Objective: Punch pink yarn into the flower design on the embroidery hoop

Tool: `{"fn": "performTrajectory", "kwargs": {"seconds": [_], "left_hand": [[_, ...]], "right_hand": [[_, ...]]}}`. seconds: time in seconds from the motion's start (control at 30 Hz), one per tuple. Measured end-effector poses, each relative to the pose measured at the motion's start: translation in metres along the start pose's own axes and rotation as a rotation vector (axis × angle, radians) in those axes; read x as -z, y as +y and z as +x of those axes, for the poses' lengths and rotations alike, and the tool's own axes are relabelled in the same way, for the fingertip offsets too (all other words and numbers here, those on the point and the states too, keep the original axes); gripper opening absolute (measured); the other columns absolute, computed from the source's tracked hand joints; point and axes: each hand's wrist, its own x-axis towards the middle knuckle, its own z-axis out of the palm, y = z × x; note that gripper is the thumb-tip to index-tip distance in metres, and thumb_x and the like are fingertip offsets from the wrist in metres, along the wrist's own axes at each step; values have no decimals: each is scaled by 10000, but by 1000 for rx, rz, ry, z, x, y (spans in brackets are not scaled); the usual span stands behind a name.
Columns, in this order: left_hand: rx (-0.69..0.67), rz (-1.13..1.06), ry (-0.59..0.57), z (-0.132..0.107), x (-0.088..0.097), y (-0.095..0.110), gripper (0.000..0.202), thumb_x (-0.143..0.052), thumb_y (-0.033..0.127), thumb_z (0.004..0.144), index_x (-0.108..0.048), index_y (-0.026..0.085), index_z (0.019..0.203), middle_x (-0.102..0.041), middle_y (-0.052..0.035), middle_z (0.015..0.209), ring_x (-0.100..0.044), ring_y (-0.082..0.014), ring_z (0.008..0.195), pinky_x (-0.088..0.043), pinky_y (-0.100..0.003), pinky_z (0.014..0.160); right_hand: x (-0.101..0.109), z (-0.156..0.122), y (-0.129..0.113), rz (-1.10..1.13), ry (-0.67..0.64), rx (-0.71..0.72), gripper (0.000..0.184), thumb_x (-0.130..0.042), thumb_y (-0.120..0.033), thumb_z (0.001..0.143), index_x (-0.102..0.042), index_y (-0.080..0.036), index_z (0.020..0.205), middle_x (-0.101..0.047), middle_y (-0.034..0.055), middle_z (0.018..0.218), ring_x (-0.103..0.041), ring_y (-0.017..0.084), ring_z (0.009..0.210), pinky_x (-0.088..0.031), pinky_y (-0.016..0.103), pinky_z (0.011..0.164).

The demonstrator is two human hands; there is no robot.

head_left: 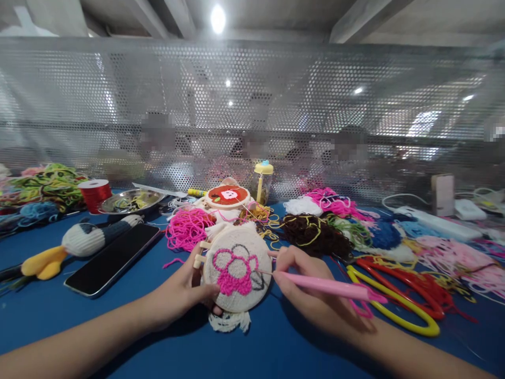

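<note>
A round embroidery hoop (261,248) with cream cloth stands tilted toward me above the blue table. On its cloth is a flower (232,281) in magenta yarn, partly filled with loops, partly outlined, beside dark drawn petal and leaf lines. My left hand (193,287) grips the hoop's left rim, thumb on the front, other fingers mostly hidden behind. Closed around a pink punch needle (327,284), my right hand (302,281) is at the hoop's right side. The needle's thin metal tip reaches the cloth near the leaf outline. Pink yarn trails from the handle's back end.
Yellow-and-red-handled scissors (414,321) lie right of my right hand. A black phone (114,260) and a knitted toy (84,239) are at left. Behind stand yarn piles (315,231), another hoop (229,197), a metal dish (130,202) and a yellow-lidded bottle (263,184), before a perforated metal screen (252,116).
</note>
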Motion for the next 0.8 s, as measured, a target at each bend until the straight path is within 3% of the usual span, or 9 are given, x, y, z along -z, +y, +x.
{"fn": "performTrajectory", "kwargs": {"seconds": [0.13, 0.33, 0.53, 0.63, 0.8], "left_hand": [[7, -9, 10, -1, 0, 0, 756, -582, 176, 706, -79, 319, 1252, -501, -84, 1071, -574, -157, 711, -499, -300, 588], [6, 1, 27, -1, 0, 0, 665, -594, 193, 701, -178, 257, 1216, -526, -64, 948, -561, -142, 674, -500, -295, 581], [-5, -2, 11, -1, 1, -3, 762, -575, 199, 729, -22, 305, 1241, -541, -64, 969, -566, -139, 678, -496, -301, 593], [-29, 12, -8, -2, 2, -6, 771, -569, 216, 737, -2, 307, 1252, -552, -64, 958, -563, -137, 669, -492, -297, 587], [-102, 126, -51, -5, 2, -8, 628, -536, 243, 755, -148, 263, 1248, -526, -92, 1041, -562, -140, 687, -492, -332, 637]], "right_hand": [[-2, 0, 4, 34, 27, -26, 156, -440, -278, 778, -402, -188, 656, -513, -8, 643, -483, 108, 608, -383, 241, 572], [-3, -1, 4, 26, -4, -12, 149, -428, -261, 787, -397, -190, 660, -522, -5, 658, -516, 124, 680, -391, 240, 600], [-5, 0, 2, -53, -26, 40, 164, -430, -261, 802, -413, -182, 659, -519, -14, 655, -479, 93, 611, -379, 222, 566], [-8, 2, 4, -120, 6, 212, 198, -430, -273, 803, -436, -173, 633, -497, -5, 621, -448, 95, 592, -373, 221, 545], [-17, 7, 14, -243, 62, 503, 181, -447, -246, 813, -514, -160, 669, -530, -2, 610, -436, 104, 613, -362, 259, 631]]}}
